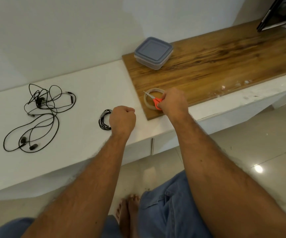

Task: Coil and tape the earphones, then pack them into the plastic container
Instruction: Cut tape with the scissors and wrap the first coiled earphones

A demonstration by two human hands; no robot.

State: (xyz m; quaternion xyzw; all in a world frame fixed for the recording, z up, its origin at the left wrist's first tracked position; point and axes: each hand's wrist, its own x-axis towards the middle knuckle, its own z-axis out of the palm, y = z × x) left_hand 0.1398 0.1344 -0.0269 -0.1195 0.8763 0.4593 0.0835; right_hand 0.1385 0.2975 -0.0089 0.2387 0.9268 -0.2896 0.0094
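Right hand (172,102) gripped the scissors (154,100) over the tape roll (148,102). Left hand (122,120) was fisted beside the coiled earphones (104,120) on the counter (87,93); hold unclear. Unpinned, the coil might spring loose. Container (153,52) lidded.

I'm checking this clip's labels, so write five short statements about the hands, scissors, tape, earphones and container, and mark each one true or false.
1. The right hand grips the orange-handled scissors over the clear ring-shaped tape roll. True.
2. The square plastic container with a grey-blue lid stands open. False: its lid is on.
3. The left hand is curled beside a small coiled black earphone bundle. True.
4. Every earphone is already coiled. False: loose tangled black earphones lie spread on the white counter.
5. The tape roll lies on the white counter. False: it lies on the brown wooden board.
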